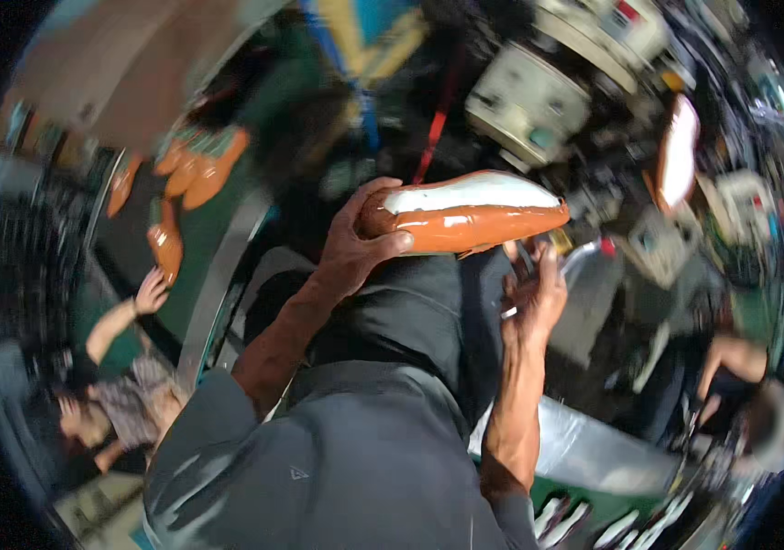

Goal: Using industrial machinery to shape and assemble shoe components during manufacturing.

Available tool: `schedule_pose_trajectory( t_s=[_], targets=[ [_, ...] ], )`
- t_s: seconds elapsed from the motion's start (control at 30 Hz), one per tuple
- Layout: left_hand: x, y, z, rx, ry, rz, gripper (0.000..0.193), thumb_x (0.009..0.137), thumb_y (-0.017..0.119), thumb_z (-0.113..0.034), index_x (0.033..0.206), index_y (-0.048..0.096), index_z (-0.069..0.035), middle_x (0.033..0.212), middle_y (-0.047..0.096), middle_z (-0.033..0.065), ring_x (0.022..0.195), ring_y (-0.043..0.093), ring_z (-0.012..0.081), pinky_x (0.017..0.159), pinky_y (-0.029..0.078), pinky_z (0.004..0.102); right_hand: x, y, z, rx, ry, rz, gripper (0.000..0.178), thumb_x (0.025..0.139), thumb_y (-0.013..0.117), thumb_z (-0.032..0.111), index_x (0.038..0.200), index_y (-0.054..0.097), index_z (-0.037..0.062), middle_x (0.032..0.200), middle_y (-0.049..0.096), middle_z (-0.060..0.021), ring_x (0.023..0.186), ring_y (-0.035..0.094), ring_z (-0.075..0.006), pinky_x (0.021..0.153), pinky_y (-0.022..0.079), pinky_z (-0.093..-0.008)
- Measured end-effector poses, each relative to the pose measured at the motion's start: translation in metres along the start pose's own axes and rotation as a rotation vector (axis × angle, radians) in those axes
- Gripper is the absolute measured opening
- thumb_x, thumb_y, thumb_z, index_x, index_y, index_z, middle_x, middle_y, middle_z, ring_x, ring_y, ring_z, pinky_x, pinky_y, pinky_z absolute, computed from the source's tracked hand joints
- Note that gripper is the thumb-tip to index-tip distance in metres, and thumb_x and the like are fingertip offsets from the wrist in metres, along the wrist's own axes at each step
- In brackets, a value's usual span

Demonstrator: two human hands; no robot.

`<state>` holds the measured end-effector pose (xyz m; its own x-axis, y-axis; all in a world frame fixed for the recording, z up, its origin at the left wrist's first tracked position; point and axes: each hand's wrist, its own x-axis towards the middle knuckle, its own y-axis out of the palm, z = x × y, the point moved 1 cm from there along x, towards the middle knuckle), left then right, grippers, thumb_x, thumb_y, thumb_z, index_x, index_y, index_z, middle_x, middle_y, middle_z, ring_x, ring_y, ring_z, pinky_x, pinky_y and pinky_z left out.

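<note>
My left hand grips the heel end of a glossy orange-brown lasted shoe, its thumb pressed on the side. The shoe lies on its side above my lap, toe to the right, with a white underside facing away from me. Just below the toe is my right hand, its fingers closed round a slim, pale tool with a red end. Blur hides the tool's exact kind. I cannot tell whether it touches the shoe.
Several orange-brown shoes rest on a green-topped bench at left, where a co-worker's hand touches another shoe. Beige machines stand ahead right, near a white-bottomed shoe. Another person is at right.
</note>
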<state>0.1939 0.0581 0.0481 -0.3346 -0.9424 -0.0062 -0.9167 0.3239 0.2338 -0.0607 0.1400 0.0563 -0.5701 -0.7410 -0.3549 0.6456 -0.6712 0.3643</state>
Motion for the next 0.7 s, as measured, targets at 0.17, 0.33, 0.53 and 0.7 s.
schedule_pose_trajectory(
  t_s=[0.17,0.33,0.53,0.7],
  targets=[
    [-0.067,-0.107,-0.022,-0.422,-0.054,-0.555,0.064,0.097,0.081,-0.014,0.153,0.051,-0.009,0.143,0.063,0.0105,0.127,0.066,0.0244,0.102,0.061,0.0434,0.02,-0.002,-0.052,-0.129,0.221,0.2,0.018,0.109,0.067,0.023,0.12,0.063,0.0098,0.108,0.073,-0.0066,0.086,0.072,-0.0162,0.05,0.042,-0.0226],
    [-0.162,-0.197,0.003,-0.574,0.143,-0.892,0.047,0.106,0.07,-0.012,0.149,0.051,-0.011,0.145,0.063,0.0109,0.131,0.066,0.0332,0.102,0.06,0.0677,0.036,-0.037,-0.098,-0.23,0.356,0.225,0.015,0.11,0.063,0.019,0.116,0.065,0.0055,0.102,0.073,-0.0061,0.083,0.068,-0.016,0.054,0.047,-0.0266],
    [-0.273,-0.263,0.055,-0.551,0.226,-1.294,0.061,0.096,0.085,-0.02,0.146,0.053,-0.007,0.141,0.064,0.0139,0.132,0.063,0.0352,0.103,0.061,0.0631,0.067,-0.062,-0.108,-0.197,0.519,0.336,0.011,0.11,0.06,0.017,0.107,0.064,0.0075,0.093,0.068,-0.0038,0.077,0.063,-0.0159,0.055,0.047,-0.0277],
    [-0.338,-0.287,0.09,-0.607,0.2,-1.461,0.063,0.094,0.087,-0.025,0.147,0.055,-0.008,0.142,0.065,0.0119,0.128,0.066,0.0332,0.102,0.061,0.057,0.088,-0.082,-0.111,-0.091,0.665,0.408,0.013,0.11,0.059,0.019,0.104,0.064,0.0082,0.09,0.067,-0.0029,0.076,0.063,-0.0155,0.057,0.049,-0.0292]
  ],
)
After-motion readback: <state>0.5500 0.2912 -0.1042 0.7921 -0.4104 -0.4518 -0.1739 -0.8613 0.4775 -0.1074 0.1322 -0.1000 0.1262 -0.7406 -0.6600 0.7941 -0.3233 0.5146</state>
